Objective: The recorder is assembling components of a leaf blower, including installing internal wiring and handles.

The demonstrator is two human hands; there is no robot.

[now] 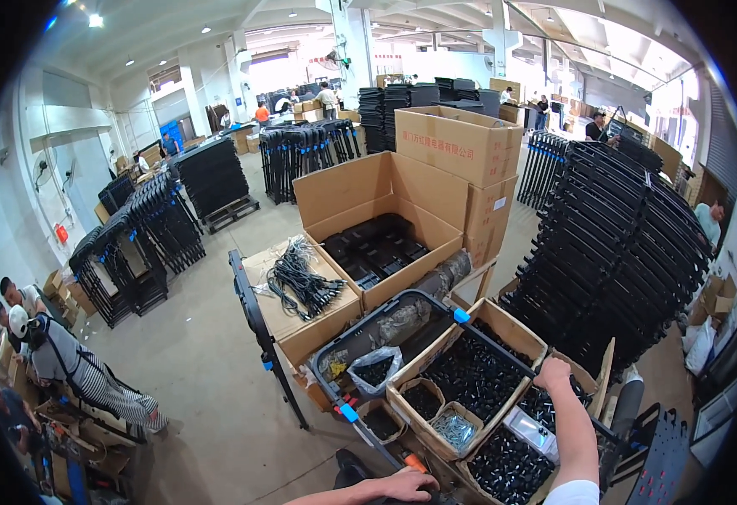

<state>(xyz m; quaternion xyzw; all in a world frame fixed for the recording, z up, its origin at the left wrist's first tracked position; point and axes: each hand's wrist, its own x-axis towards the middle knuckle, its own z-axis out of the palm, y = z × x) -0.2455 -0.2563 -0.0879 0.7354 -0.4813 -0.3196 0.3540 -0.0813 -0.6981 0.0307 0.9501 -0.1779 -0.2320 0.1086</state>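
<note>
A black tubular frame [416, 296] with blue clips stretches across the workbench in front of me. My right hand [554, 371] is closed around its right-hand bar, above a carton of black plastic parts [474, 370]. Near the lower edge, my left hand [409, 485] curls at the end of the left-hand bar; its fingers are partly hidden. Just beyond those fingers is an orange handle [416, 464]. Below the right forearm, a clear plastic box [533, 433] lies among more black parts [507, 465]. A small bin of silver screws [455, 427] sits beside them.
A clear bag [375, 370] lies inside the frame. Behind it, black cables [301, 282] lie on a carton, beside an open cardboard box [343, 195] holding black parts. Tall stacks of black frames [612, 244] rise at right. A person in striped trousers [91, 370] works at left.
</note>
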